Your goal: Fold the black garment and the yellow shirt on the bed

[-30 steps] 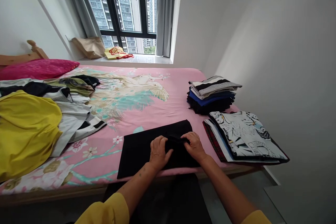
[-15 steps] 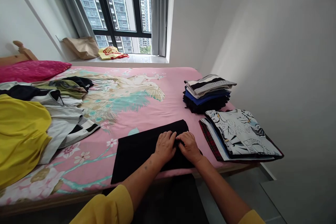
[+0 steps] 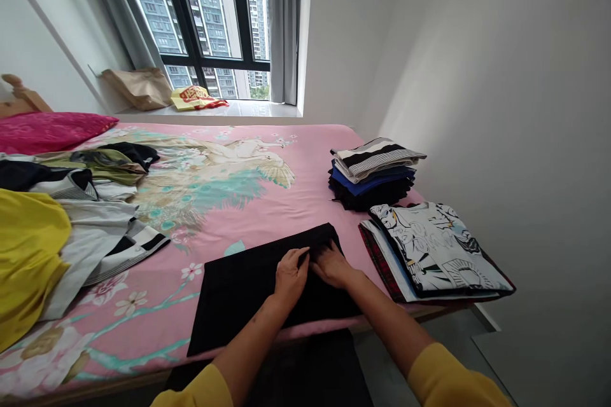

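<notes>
A folded black garment point(image 3: 238, 296) lies flat along the front edge of the bed. Its kind is hard to make out, though it may be trousers. My left hand point(image 3: 291, 275) is closed on a layer of it near the right end, lifting a small fold between thumb and fingers. Close beside it, my right hand point(image 3: 330, 265) lies on the garment with its fingers stretched forward into the raised fold. The fingertips are partly hidden by the black cloth.
Right of the garment sits a folded stack topped by a white printed shirt point(image 3: 439, 248). Behind it stands a pile topped with striped cloth point(image 3: 379, 156). Loose clothes, including a yellow one point(image 3: 28, 261), lie at left on the pink bedsheet point(image 3: 305, 194). A paper bag point(image 3: 140, 88) rests by the window.
The right hand has gone from pinching the cloth to reaching its fingers into the fold. The left hand now holds the layer slightly raised. The view has shifted a little.
</notes>
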{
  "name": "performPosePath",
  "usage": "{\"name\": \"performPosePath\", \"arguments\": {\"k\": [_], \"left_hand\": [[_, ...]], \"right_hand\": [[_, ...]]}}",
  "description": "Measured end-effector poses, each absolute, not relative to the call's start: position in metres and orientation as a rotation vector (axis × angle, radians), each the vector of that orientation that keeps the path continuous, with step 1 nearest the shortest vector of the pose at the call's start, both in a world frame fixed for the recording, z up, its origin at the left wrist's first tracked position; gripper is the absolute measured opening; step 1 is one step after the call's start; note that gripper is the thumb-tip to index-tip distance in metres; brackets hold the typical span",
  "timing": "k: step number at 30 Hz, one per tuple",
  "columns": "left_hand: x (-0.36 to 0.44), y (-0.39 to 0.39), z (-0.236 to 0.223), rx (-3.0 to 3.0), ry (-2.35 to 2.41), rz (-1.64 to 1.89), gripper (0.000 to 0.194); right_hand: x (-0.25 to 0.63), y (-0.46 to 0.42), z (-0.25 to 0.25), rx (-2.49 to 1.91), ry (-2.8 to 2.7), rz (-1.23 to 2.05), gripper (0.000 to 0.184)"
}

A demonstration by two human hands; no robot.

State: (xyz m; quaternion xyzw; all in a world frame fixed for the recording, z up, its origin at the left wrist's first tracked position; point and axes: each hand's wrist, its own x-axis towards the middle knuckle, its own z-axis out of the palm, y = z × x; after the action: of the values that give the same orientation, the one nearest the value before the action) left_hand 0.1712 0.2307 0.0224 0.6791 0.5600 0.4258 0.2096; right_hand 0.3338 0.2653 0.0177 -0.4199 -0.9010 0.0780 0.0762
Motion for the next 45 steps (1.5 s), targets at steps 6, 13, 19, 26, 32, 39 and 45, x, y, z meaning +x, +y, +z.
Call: {"name": "performPosePath", "arguments": {"k": [6, 13, 19, 26, 32, 39, 45], "left_hand": [[0.174, 0.215, 0.014, 2.295, 1.6, 0.932, 0.032], [0.18, 0.206, 0.011, 2.477, 1.648, 0.631, 0.051], [0.185, 0.2, 0.03, 2.467, 1.61, 0.586, 0.043], [0.152, 0.237, 0.037, 2.277, 1.618, 0.987, 0.032], [0.137, 0.246, 0.017, 2.244, 1.745, 0.691, 0.034], [0.145, 0.235, 0.006, 2.284, 1.799, 0.626, 0.042], [0.147, 0.232, 0.003, 2.308, 1.82, 0.693, 0.043]], "right_hand": [[0.35, 0.303, 0.007, -1.493, -2.713, 0.158, 0.053], [0.356, 0.298, -0.007, -1.855, -2.37, 0.058, 0.056], [0.356, 0.298, 0.002, -1.986, -1.878, 0.118, 0.042], [0.355, 0.308, 0.027, -2.066, -1.718, 0.31, 0.045], [0.344, 0.332, 0.026, -2.186, -1.696, 0.558, 0.054], [0.343, 0.345, 0.02, -2.169, -1.642, 0.641, 0.044], [0.343, 0.348, 0.013, -2.03, -1.619, 0.706, 0.035]]}}
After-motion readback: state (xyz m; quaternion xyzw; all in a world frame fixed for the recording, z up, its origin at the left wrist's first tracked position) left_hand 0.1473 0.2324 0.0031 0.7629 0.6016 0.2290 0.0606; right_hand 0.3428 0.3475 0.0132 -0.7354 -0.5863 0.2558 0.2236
